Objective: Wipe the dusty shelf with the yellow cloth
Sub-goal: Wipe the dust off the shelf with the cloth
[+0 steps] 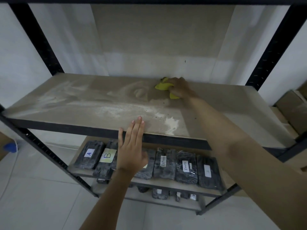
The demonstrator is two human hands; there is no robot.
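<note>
Fingers of the right hand [180, 87] close over the yellow cloth [163, 86], bunching it against the board near the back edge of the shelf [224, 100], right of the middle; yellow folds poke out on the far side and under the heel of the palm; the cloth looks soft, light and limp, so it likely crumples and slips out of a loose grip, and a flat palm pressed across its middle would probably spread it better than a pinch at one corner; the left hand [132, 146] lies open, fingertips resting on the shelf's front edge, holding nothing; pale dust [116, 110] streaks the left and front of the board, with a thick patch near the front lip; on the lower shelf sit dark wrapped packs [186, 168] with paper labels.
</note>
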